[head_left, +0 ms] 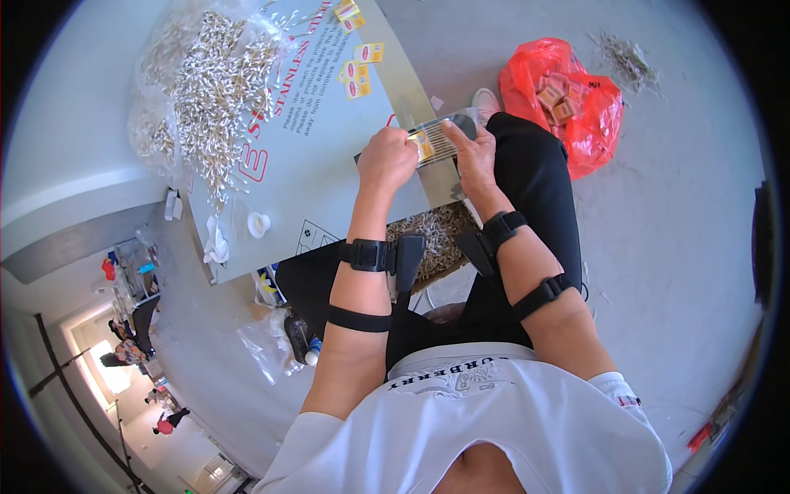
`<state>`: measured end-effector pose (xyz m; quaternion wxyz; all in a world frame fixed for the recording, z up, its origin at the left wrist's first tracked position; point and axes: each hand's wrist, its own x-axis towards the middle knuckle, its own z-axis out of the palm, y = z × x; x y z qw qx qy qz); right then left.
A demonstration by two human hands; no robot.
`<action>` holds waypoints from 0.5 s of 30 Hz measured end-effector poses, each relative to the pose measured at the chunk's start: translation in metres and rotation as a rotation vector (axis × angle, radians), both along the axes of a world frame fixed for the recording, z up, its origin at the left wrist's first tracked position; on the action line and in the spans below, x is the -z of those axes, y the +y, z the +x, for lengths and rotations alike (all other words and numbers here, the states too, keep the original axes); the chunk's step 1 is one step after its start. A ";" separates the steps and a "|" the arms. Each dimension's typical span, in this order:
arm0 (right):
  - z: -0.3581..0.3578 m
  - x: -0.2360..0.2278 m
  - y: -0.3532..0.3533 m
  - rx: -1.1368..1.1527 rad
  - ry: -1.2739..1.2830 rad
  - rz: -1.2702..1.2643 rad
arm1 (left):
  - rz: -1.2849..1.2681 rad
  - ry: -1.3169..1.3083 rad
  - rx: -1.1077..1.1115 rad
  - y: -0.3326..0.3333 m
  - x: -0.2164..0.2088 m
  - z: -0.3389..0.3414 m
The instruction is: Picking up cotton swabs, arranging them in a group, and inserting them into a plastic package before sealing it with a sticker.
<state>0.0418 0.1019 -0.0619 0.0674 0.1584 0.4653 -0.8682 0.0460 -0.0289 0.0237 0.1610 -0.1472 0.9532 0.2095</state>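
Above the near right corner of the table, both hands are at a flat pack of cotton swabs [442, 142], whose thin white sticks lie side by side. A yellow printed card [423, 146] sits at its left end. My left hand [388, 158] is closed in a fist at that end, its fingertips hidden. My right hand [473, 156] grips the other end, thumb on top and the other fingers mostly hidden below. A dark rounded shape [465, 125] shows beside the right thumb; I cannot tell what it is.
Loose cotton swabs [218, 90] heap in a clear bag on the table [321, 156]. More yellow cards [356, 80] and a white tape roll [258, 225] lie there. Below stands a box of sticks [436, 239]. A red bag [597, 123] with small packs is on the floor, right.
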 end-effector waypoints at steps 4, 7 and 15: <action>0.000 0.001 0.000 0.012 0.006 -0.008 | -0.053 -0.033 0.007 0.003 -0.006 -0.006; 0.000 0.001 0.000 0.011 0.008 0.001 | -0.060 -0.095 -0.035 0.003 -0.013 -0.006; 0.000 0.001 0.000 0.010 0.013 0.007 | -0.036 -0.095 0.014 0.008 -0.007 -0.011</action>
